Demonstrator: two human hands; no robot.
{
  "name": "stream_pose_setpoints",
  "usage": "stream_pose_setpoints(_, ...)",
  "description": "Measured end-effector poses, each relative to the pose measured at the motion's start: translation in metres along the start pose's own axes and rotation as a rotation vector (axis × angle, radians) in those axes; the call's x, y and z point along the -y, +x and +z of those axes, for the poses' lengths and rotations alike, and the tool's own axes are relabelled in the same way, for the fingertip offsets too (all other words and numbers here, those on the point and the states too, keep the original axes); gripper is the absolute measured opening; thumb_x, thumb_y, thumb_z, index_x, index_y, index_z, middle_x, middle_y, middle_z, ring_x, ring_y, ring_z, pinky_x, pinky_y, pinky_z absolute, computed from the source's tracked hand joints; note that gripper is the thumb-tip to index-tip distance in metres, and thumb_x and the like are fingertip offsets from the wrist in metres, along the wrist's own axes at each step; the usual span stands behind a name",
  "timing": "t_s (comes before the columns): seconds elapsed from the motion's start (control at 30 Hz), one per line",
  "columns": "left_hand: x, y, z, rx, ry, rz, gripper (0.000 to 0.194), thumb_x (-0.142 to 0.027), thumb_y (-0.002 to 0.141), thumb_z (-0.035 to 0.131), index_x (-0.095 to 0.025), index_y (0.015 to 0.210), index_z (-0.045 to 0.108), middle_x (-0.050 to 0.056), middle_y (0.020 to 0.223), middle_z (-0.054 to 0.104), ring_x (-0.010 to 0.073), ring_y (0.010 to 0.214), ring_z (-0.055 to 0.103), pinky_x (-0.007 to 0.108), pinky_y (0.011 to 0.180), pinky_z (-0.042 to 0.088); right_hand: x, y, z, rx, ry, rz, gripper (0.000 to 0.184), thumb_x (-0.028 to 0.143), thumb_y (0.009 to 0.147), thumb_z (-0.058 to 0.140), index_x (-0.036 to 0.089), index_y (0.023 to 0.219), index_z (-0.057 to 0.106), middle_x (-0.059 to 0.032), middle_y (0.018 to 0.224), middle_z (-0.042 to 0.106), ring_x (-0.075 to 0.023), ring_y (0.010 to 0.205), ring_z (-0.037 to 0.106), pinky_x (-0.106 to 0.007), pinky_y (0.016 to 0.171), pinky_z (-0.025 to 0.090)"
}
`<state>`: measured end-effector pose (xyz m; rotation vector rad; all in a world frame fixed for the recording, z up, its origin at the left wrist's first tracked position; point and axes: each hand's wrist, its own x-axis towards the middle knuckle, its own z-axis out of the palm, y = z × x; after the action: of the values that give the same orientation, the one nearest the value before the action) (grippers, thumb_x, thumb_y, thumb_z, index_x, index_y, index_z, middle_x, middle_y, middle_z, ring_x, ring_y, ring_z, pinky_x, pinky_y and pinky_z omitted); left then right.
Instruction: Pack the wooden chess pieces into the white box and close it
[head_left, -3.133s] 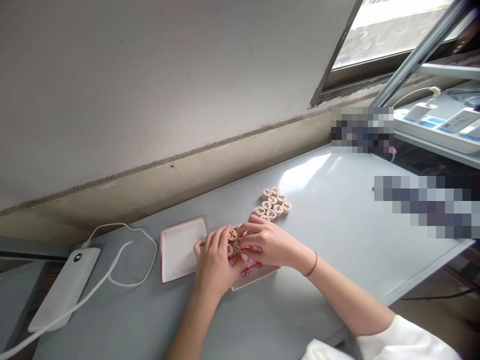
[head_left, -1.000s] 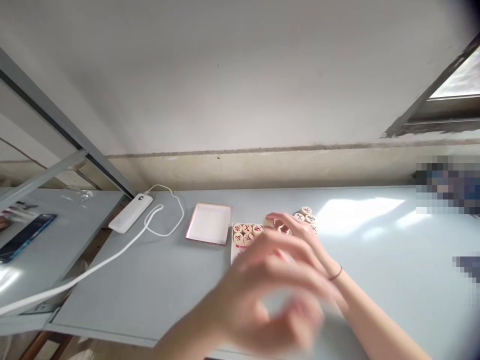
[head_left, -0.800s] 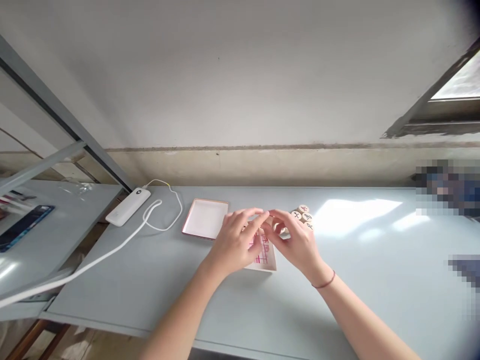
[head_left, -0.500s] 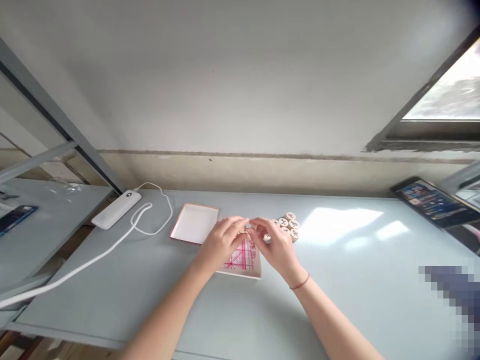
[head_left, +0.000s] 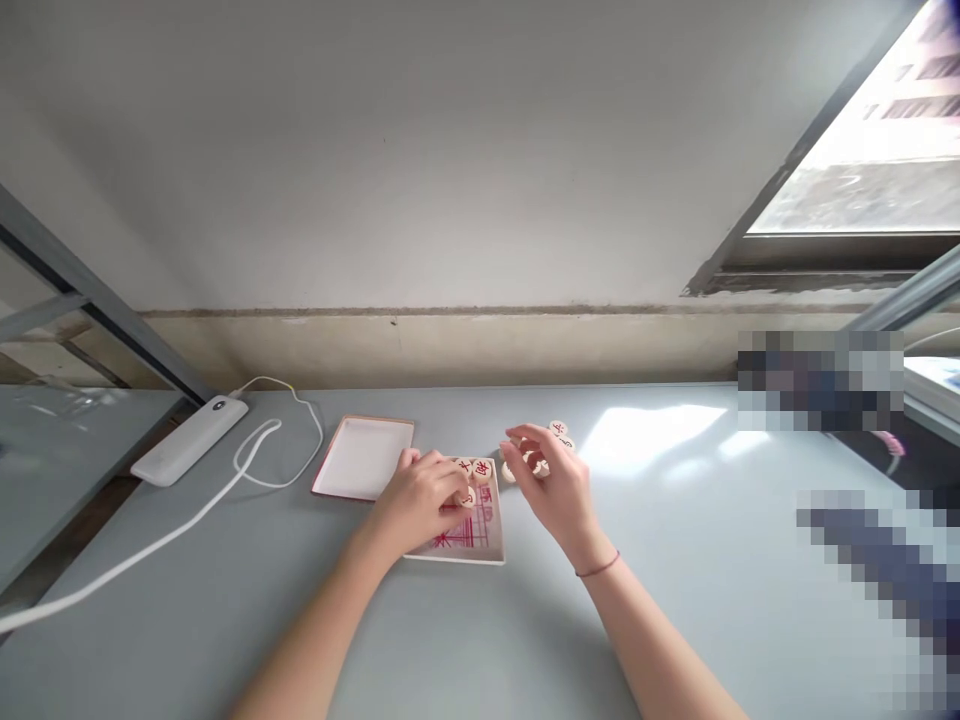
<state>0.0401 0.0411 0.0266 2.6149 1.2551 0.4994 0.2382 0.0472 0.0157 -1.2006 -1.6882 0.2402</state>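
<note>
Space now separates your left hand (head_left: 421, 498) and right hand (head_left: 559, 480), which met over the box base (head_left: 491, 545) earlier. Your left grips a round, pale xiangqi piece (head_left: 467, 498) inside it, lower centre of the frame; your right curls open at loose pieces (head_left: 559, 428) beside it. Red characters mark the boxed pieces (head_left: 482, 469).

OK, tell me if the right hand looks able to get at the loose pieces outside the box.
Likely yes: the right hand is right at the loose pieces, and no box wall or lid seems to stand between.
</note>
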Motion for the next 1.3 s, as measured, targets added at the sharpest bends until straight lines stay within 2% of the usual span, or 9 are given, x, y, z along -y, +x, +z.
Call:
stream_pose_setpoints(0.1, 0.001, 0.001, 0.002, -0.011, 0.031, -0.029, 0.011, -0.017, 0.080, 0.061, -0.024, 0.087, 0.065, 0.001, 0.104, 0.065, 0.0185, 0.093, 0.056, 0.035, 0.083, 0.038, 0.001, -0.001, 0.002, 0.048, -0.045, -0.035, 0.014, 0.031, 0.093, 0.051, 0.020, 0.098, 0.058, -0.0051, 0.083, 0.067, -0.0136, 0.064, 0.062, -0.024, 0.055, 0.051)
stream_pose_setpoints(0.17, 0.002, 0.000, 0.003, -0.037, 0.060, -0.065, 0.024, -0.019, 0.078, 0.064, -0.026, 0.101, 0.063, 0.004, 0.115, 0.060, 0.0229, 0.104, 0.054, 0.038, 0.087, 0.040, 0.003, -0.002, 0.004, 0.091, -0.057, -0.105, 0.012, 0.027, 0.093, 0.051, 0.021, 0.101, 0.058, -0.0063, 0.088, 0.068, -0.0160, 0.074, 0.065, -0.027, 0.063, 0.053)
stream_pose_setpoints(0.33, 0.009, -0.005, 0.008, -0.003, 0.059, -0.141, 0.053, -0.026, 0.080, 0.062, -0.027, 0.131, 0.046, 0.008, 0.137, 0.050, 0.0289, 0.125, 0.045, 0.052, 0.102, 0.031, 0.011, -0.010, 0.018, 0.091, -0.010, -0.231, 0.021, 0.016, 0.088, 0.058, 0.022, 0.108, 0.056, -0.0092, 0.103, 0.068, -0.0196, 0.092, 0.066, -0.032, 0.078, 0.056)
stream_pose_setpoints(0.6, 0.007, -0.004, 0.008, 0.000, -0.076, -0.241, 0.047, -0.022, 0.078, 0.060, -0.028, 0.124, 0.052, 0.004, 0.120, 0.063, 0.0252, 0.115, 0.054, 0.053, 0.107, 0.027, 0.005, -0.017, 0.029, 0.032, -0.024, -0.202, 0.025, 0.009, 0.087, 0.052, 0.024, 0.104, 0.062, -0.0110, 0.108, 0.062, -0.0197, 0.091, 0.066, -0.033, 0.076, 0.058)
stream_pose_setpoints(0.7, 0.004, -0.005, 0.007, -0.002, -0.085, -0.254, 0.047, -0.022, 0.077, 0.061, -0.027, 0.123, 0.053, 0.004, 0.117, 0.064, 0.0243, 0.111, 0.056, 0.052, 0.106, 0.027, 0.007, -0.014, 0.022, 0.117, 0.004, -0.182, 0.021, 0.013, 0.087, 0.052, 0.024, 0.102, 0.062, -0.0103, 0.105, 0.062, -0.0207, 0.094, 0.064, -0.034, 0.078, 0.056)
stream_pose_setpoints(0.8, 0.003, -0.006, 0.007, 0.013, -0.075, -0.254, 0.054, -0.020, 0.074, 0.063, -0.027, 0.126, 0.050, 0.005, 0.119, 0.062, 0.0250, 0.112, 0.055, 0.052, 0.105, 0.028, 0.012, -0.011, 0.016, 0.289, 0.002, -0.181, 0.024, 0.014, 0.086, 0.051, 0.024, 0.106, 0.061, -0.0085, 0.103, 0.062, -0.0185, 0.087, 0.064, -0.031, 0.073, 0.055)
stream_pose_setpoints(0.9, 0.004, -0.007, 0.007, 0.037, -0.051, -0.258, 0.055, -0.023, 0.074, 0.065, -0.027, 0.127, 0.049, 0.005, 0.120, 0.062, 0.0256, 0.113, 0.055, 0.051, 0.103, 0.029, 0.016, -0.010, 0.012, 0.413, -0.048, -0.240, 0.021, 0.015, 0.086, 0.053, 0.024, 0.104, 0.061, -0.0073, 0.099, 0.065, -0.0191, 0.083, 0.062, -0.033, 0.072, 0.054)
stream_pose_setpoints(1.03, 0.005, -0.007, 0.005, 0.072, -0.018, -0.280, 0.054, -0.029, 0.075, 0.066, -0.026, 0.127, 0.050, 0.007, 0.122, 0.061, 0.0270, 0.115, 0.053, 0.049, 0.101, 0.031, 0.016, -0.010, 0.013, 0.469, -0.091, -0.357, 0.005, 0.018, 0.085, 0.060, 0.022, 0.084, 0.062, -0.0054, 0.089, 0.068, -0.0205, 0.083, 0.059, -0.037, 0.076, 0.051)
stream_pose_setpoints(1.3, 0.003, -0.008, 0.003, 0.072, 0.026, -0.283, 0.053, -0.024, 0.076, 0.061, -0.027, 0.128, 0.050, 0.006, 0.122, 0.062, 0.0285, 0.117, 0.049, 0.046, 0.092, 0.037, 0.012, -0.009, 0.015, 0.482, -0.159, -0.377, 0.009, 0.014, 0.083, 0.062, 0.021, 0.081, 0.066, -0.0044, 0.087, 0.068, -0.0194, 0.080, 0.055, -0.035, 0.074, 0.050)
